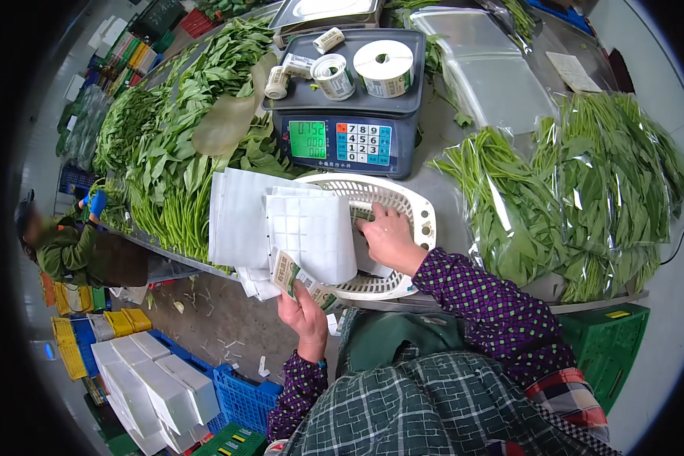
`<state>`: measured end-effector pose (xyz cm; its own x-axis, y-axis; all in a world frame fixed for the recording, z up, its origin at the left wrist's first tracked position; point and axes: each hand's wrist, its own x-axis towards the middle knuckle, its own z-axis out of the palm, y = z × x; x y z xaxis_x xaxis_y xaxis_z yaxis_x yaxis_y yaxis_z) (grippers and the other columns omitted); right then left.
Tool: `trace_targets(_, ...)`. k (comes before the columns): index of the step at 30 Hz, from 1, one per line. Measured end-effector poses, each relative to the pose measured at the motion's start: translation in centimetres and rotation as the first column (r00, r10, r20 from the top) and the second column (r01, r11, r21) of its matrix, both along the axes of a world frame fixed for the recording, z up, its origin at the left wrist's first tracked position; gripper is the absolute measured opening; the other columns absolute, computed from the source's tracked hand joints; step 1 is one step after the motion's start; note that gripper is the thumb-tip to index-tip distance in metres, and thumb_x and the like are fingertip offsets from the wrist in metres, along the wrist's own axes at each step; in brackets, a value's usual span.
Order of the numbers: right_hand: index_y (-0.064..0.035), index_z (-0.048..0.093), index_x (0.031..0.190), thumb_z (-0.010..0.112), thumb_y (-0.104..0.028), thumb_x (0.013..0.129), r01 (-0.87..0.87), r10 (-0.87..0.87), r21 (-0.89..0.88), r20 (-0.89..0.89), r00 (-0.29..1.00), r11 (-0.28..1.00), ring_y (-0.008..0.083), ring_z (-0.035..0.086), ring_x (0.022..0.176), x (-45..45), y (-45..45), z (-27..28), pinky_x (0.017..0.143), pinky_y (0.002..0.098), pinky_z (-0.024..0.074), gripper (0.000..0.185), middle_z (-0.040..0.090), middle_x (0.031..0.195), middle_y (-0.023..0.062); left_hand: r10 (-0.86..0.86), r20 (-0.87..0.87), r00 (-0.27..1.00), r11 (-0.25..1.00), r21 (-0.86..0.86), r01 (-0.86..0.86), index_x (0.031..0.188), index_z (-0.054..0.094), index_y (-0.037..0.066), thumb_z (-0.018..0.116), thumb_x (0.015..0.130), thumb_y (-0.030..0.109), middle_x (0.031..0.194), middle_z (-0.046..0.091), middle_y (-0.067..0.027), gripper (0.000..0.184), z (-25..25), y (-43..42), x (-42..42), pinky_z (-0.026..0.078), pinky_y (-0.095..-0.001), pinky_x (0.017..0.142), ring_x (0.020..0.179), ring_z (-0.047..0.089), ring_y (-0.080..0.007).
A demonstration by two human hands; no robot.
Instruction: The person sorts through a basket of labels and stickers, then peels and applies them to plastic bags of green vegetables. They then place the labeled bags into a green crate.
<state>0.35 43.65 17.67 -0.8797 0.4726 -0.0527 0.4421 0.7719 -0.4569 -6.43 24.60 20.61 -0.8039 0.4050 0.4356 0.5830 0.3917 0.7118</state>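
Pale plain wall point(657, 72) on my right, dark cable point(675, 249) in front of it. Grey metal surface point(446, 201) ahead of me, green crate point(612, 353) below its near right edge. Brownish-grey floor point(197, 342) to my left, strewn with pale scraps point(263, 366). Down that side I see stacked white boxes point(156, 380), a blue crate point(239, 391), yellow crates point(68, 346). Red crate point(196, 23) far off, upper left. Light fairly even, cool

left fingers point(305, 299) pinched together | right fingers point(378, 210) slightly spread | right forearm point(486, 315) slanting inward
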Motion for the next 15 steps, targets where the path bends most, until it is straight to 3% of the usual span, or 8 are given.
trace_targets(1, -0.0087, 0.064, 0.094, 0.059, -0.006, 0.067, 0.001, -0.001, -0.001, 0.000, 1.000, 1.000, 0.0375, 0.055, 0.090, 0.0, 0.1, 0.2, 0.071, 0.0490, 0.0447, 0.028, 0.052, 0.097, 0.0176, -0.001, 0.000, 1.000, 1.000, -0.001, 0.001, 0.106, 0.057, -0.008, 0.046, 0.091, 0.003, 0.094, 0.060, -0.0160, 0.021, -0.1, -0.1, 0.0, 0.044, -0.0326, 0.073, 0.081, 0.055, -0.0225)
trace_targets(3, -0.0083, 0.064, 0.094, 0.057, -0.005, 0.068, 0.013, -0.021, -0.177, -0.041, 0.999, 0.984, 0.0386, 0.059, 0.080, 0.1, 0.4, 0.8, 0.067, 0.0491, 0.0466, 0.026, 0.055, 0.088, 0.0191, 0.002, 0.012, 1.000, 1.000, 0.014, -0.003, 0.106, 0.057, -0.008, 0.046, 0.092, 0.004, 0.094, 0.059, -0.0147, 0.021, -0.2, -0.1, -0.1, 0.044, -0.0320, 0.073, 0.081, 0.055, -0.0208)
trace_targets(6, -0.0046, 0.061, 0.093, 0.054, -0.004, 0.069, -0.013, -0.003, -0.088, -0.179, 0.984, 0.996, 0.0347, 0.061, 0.065, 0.2, 1.2, 1.7, 0.058, 0.0441, 0.0480, 0.025, 0.058, 0.073, 0.0173, -0.009, 0.052, 0.999, 0.997, 0.073, 0.005, 0.107, 0.055, -0.010, 0.048, 0.087, -0.003, 0.088, 0.059, -0.0211, 0.022, -0.2, 0.0, -0.1, 0.044, -0.0349, 0.067, 0.076, 0.057, -0.0290)
trace_targets(7, -0.0046, 0.061, 0.093, 0.054, -0.004, 0.069, -0.012, -0.005, -0.094, -0.172, 0.985, 0.996, 0.0347, 0.061, 0.065, 0.6, 1.7, 2.9, 0.058, 0.0441, 0.0480, 0.025, 0.058, 0.073, 0.0173, -0.009, 0.059, 0.998, 0.998, 0.068, 0.005, 0.107, 0.055, -0.010, 0.048, 0.087, -0.003, 0.088, 0.059, -0.0211, 0.022, -0.3, -0.2, -0.1, 0.044, -0.0349, 0.067, 0.076, 0.057, -0.0290)
trace_targets(9, -0.0056, 0.054, 0.109, 0.055, -0.004, 0.072, 0.084, -0.108, -0.171, -0.132, 0.985, 0.982, 0.0338, 0.062, 0.075, 2.0, 3.2, 7.2, 0.067, 0.0415, 0.0488, 0.037, 0.060, 0.078, 0.0210, 0.011, 0.067, 0.998, 0.998, 0.059, -0.015, 0.106, 0.056, -0.009, 0.046, 0.088, -0.002, 0.089, 0.059, -0.0206, 0.022, -0.4, -0.4, -0.3, 0.045, -0.0333, 0.068, 0.078, 0.058, -0.0286)
trace_targets(11, -0.0053, 0.047, 0.118, 0.057, -0.002, 0.072, 0.135, -0.254, -0.373, -0.292, 0.922, 0.918, 0.0285, 0.064, 0.077, 5.1, 5.3, 10.9, 0.068, 0.0351, 0.0493, 0.047, 0.062, 0.083, 0.0186, -0.013, 0.036, 0.999, 1.000, 0.023, 0.013, 0.107, 0.057, -0.007, 0.048, 0.087, -0.002, 0.096, 0.059, -0.0196, 0.023, 0.3, -0.3, -0.1, 0.045, -0.0324, 0.074, 0.085, 0.058, -0.0282)
trace_targets(13, -0.0070, 0.045, 0.122, 0.056, -0.001, 0.072, 0.208, -0.376, -0.355, -0.513, 0.772, 0.911, 0.0335, 0.063, 0.073, 7.2, 6.5, 13.2, 0.064, 0.0379, 0.0486, 0.051, 0.062, 0.079, 0.0194, -0.036, 0.013, 0.999, 0.999, -0.010, 0.036, 0.107, 0.058, -0.005, 0.049, 0.086, -0.001, 0.104, 0.060, -0.0186, 0.024, 0.6, 0.0, 0.2, 0.045, -0.0315, 0.080, 0.091, 0.058, -0.0278)
trace_targets(15, -0.0068, 0.042, 0.127, 0.060, 0.001, 0.073, 0.291, -0.487, -0.425, -0.488, 0.724, 0.857, 0.0254, 0.065, 0.076, 9.2, 7.3, 14.2, 0.068, 0.0315, 0.0491, 0.058, 0.064, 0.087, 0.0190, -0.376, -0.217, 0.901, 0.911, -0.264, 0.317, 0.109, 0.060, -0.001, 0.056, 0.075, -0.003, 0.110, 0.058, -0.0209, 0.034, 0.6, 0.7, 0.0, 0.045, -0.0338, 0.085, 0.100, 0.058, -0.0333)
